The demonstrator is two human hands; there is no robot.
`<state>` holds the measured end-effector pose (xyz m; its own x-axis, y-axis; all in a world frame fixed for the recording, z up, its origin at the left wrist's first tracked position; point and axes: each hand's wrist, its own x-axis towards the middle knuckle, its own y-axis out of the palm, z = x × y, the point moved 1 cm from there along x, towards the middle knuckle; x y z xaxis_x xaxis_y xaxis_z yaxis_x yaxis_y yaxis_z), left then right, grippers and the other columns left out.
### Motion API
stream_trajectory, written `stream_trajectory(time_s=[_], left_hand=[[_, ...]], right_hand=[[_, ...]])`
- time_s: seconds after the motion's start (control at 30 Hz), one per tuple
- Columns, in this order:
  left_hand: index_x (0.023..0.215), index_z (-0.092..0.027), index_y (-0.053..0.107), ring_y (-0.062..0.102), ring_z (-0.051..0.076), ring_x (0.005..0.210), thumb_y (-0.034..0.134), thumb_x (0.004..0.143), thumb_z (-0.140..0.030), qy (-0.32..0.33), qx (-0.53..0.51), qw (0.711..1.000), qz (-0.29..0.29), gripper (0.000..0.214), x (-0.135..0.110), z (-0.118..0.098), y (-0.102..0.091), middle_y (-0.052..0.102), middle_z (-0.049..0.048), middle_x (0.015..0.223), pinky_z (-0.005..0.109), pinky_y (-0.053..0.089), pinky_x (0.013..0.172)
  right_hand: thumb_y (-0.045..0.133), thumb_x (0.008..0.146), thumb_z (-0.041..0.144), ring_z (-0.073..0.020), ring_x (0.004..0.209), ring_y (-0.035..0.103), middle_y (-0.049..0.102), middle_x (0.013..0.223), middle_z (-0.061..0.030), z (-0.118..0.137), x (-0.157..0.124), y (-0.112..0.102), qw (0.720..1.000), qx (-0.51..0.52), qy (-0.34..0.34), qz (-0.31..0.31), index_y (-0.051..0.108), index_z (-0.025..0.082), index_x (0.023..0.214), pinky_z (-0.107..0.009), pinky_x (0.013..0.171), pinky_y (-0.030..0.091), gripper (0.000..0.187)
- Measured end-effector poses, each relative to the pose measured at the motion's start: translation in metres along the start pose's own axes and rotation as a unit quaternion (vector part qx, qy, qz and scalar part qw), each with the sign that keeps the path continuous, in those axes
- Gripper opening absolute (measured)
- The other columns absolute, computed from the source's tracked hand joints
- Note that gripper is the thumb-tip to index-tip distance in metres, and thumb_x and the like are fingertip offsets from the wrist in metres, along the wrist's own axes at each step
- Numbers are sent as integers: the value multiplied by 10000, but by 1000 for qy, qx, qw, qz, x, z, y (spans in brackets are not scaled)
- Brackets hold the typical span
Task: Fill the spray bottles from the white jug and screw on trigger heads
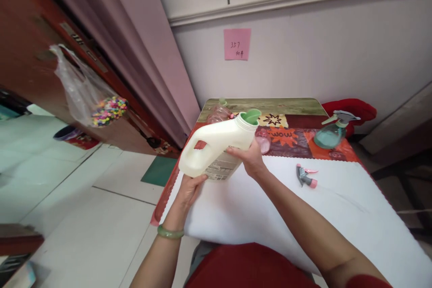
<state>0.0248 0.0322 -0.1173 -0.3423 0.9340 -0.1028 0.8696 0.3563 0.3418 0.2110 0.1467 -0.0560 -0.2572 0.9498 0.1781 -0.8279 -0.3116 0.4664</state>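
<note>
I hold a large cream-coloured jug [216, 146] tilted over the table, its mouth pointing away to the right. The green pouring spout [251, 117] shows in its uncapped neck. My left hand [191, 189] grips the jug's base, and my right hand [248, 157] is wrapped around its side near the neck. Just beyond the mouth stands a small pink bottle [263, 143], partly hidden by the jug and my hand. A grey and pink spray head [306, 177] lies on the white cloth to the right. Whether any liquid flows, I cannot see.
A clear spray bottle [330, 134] with bluish liquid stands at the back right. Another transparent pink bottle [218, 111] is behind the jug. White cloth [286, 225] covers the near table. A bag of coloured beads [108, 110] hangs from the door at left.
</note>
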Motion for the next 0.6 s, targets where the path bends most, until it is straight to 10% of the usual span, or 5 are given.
stream_trajectory(time_s=[0.37, 0.6], left_hand=[[896, -182, 638, 698, 150, 625, 886, 622, -365, -50, 40, 984, -163, 412, -13, 9, -58, 713, -7, 728, 314, 607, 670], [915, -152, 680, 629, 149, 558, 877, 606, -404, -108, 163, 979, -58, 445, -41, 24, -41, 664, -1, 669, 268, 515, 510]], right_hand=[[908, 537, 502, -250, 1015, 649, 697, 1135, -28, -26, 28, 78, 943, -303, -92, 99, 555, 239, 1220, -387, 901, 519, 813], [911, 561, 547, -298, 1257, 587, 622, 1373, -99, -55, 32, 76, 923, -353, -48, 147, 451, 226, 1421, -458, 1065, 457, 1026]])
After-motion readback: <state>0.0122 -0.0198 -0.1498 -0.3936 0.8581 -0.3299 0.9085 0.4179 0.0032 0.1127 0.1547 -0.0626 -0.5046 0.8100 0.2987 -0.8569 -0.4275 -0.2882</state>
